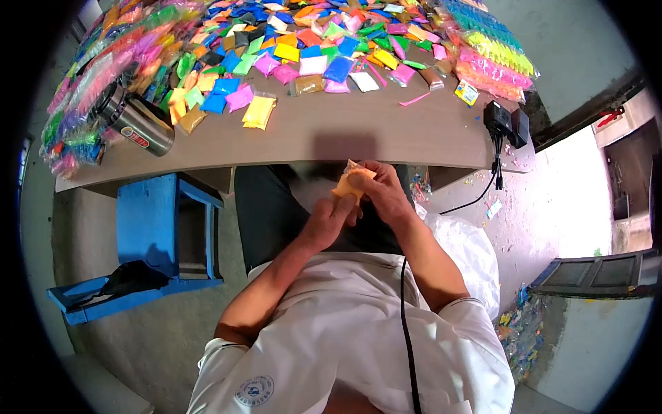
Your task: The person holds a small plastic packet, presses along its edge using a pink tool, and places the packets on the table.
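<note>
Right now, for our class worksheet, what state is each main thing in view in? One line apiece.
Orange packet, held off the table; sealed or open, cannot tell.
Left grip, closed on the packet.
Right grip, closed on the packet.
Loose packets, heaped and strewn on the table.
Steel flask, on the table; upright or lying, hard to tell.
Adapter cable, hanging over the table's edge.
Plastic bag, crumpled.
Blue chair, unoccupied.

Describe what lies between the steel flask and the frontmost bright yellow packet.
In the head view, a brownish packet lies there, with blue packets and a pink packet slightly farther back.
</note>
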Demonstrator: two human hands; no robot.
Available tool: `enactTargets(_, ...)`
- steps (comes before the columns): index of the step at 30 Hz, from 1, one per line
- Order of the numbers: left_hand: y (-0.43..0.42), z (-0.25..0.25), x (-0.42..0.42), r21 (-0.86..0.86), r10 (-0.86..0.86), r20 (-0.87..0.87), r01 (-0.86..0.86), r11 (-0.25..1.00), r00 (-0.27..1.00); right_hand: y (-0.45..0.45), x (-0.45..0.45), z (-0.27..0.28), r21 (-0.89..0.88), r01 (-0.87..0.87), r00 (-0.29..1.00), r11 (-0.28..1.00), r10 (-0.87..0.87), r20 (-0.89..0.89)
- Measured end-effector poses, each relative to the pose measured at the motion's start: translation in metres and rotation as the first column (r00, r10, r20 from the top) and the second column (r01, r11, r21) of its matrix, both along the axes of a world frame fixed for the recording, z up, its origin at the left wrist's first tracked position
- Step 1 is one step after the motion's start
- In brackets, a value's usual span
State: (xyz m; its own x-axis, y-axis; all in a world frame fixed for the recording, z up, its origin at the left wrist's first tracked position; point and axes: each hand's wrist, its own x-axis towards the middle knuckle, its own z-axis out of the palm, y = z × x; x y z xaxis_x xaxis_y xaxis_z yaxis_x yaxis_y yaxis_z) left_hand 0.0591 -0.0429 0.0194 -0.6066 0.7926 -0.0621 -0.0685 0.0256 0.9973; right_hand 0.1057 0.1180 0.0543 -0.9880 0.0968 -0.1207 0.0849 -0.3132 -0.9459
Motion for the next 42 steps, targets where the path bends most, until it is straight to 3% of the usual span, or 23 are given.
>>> enactTargets(5, -0.003, -0.009, 0.002, 0.048, 0.017, -0.003, -0.017, 0.999, 1.000, -0.005, 0.000, -0.015, 0.011, 0.044, 0.998, 0.999, -0.044, -0.052)
enactTargets(10, -0.004, 0.001, 0.001, 0.098, 0.061, 0.082, -0.069, 0.993, 0.995, -0.013, 0.005, 0.001, -0.263, 0.044, 0.999, 0.964, -0.037, 0.034)
enactTargets(14, -0.002, -0.008, 0.005, 0.108, 0.052, 0.071, -0.059, 0.992, 0.996, -0.016, 0.009, -0.001, -0.215, 0.068, 0.996, 0.974, -0.055, 0.065)
enactTargets(17, -0.003, -0.005, 0.006, 0.145, 0.016, 0.094, -0.030, 0.989, 0.995, -0.015, 0.007, -0.004, -0.210, 0.035, 0.999, 0.977, -0.038, -0.011)
enactTargets(23, -0.005, -0.003, 0.005, 0.122, 0.025, 0.089, -0.036, 0.992, 0.996, -0.021, 0.003, 0.002, -0.270, 0.073, 0.997, 0.960, -0.069, 0.026)
enactTargets(26, -0.003, -0.009, 0.007, 0.113, -0.014, 0.050, 0.008, 0.994, 0.999, -0.019, 0.003, -0.003, -0.153, 0.055, 0.996, 0.987, -0.044, 0.072)
enactTargets(30, -0.004, -0.005, 0.010, 0.092, -0.026, 0.056, 0.021, 0.996, 0.998, -0.018, 0.004, -0.009, -0.196, 0.025, 1.000, 0.980, -0.026, -0.001)
enactTargets(32, -0.004, -0.008, 0.009, 0.107, 0.002, 0.136, -0.016, 0.994, 0.991, -0.018, 0.002, -0.007, -0.191, 0.012, 1.000, 0.981, -0.012, 0.001)
enactTargets(35, -0.004, -0.007, 0.006, 0.155, 0.020, 0.147, -0.042, 0.987, 0.989, -0.020, 0.002, -0.003, -0.156, 0.055, 0.998, 0.986, -0.051, 0.029)
enactTargets(37, -0.005, -0.005, 0.006, 0.150, 0.000, 0.148, -0.023, 0.988, 0.989, -0.018, 0.002, -0.006, -0.168, 0.180, 0.983, 0.969, -0.182, 0.004)
enactTargets(40, -0.002, -0.006, 0.009, 0.152, -0.028, 0.152, 0.005, 0.988, 0.988, -0.017, 0.010, 0.011, -0.205, 0.102, 0.994, 0.973, -0.093, 0.052)
enactTargets(42, -0.001, -0.005, 0.011, 0.159, -0.034, 0.154, 0.009, 0.987, 0.987, -0.013, 0.006, -0.007, -0.190, 0.104, 0.995, 0.976, -0.101, 0.025)
